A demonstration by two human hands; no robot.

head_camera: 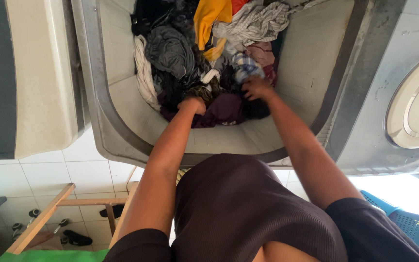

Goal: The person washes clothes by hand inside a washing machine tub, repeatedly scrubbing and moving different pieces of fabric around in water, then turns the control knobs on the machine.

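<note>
I look down into the open tub of a top-loading washing machine point(122, 97) filled with a tangled pile of clothes. My left hand point(193, 105) is pushed into the dark garments near a maroon cloth point(224, 109), its fingers curled into the fabric. My right hand point(255, 88) grips dark clothing beside a blue-and-white checked piece point(244, 65). A grey garment point(170, 48), a yellow one point(208, 19) and a white striped one point(255, 22) lie further back in the pile.
The raised lid of the washing machine point(40, 73) stands at the left. A round spin-tub cover point(415, 106) is at the right. Below are white floor tiles point(88, 174), a wooden frame point(64, 204), sandals point(76, 237) and a blue basket point(408, 223).
</note>
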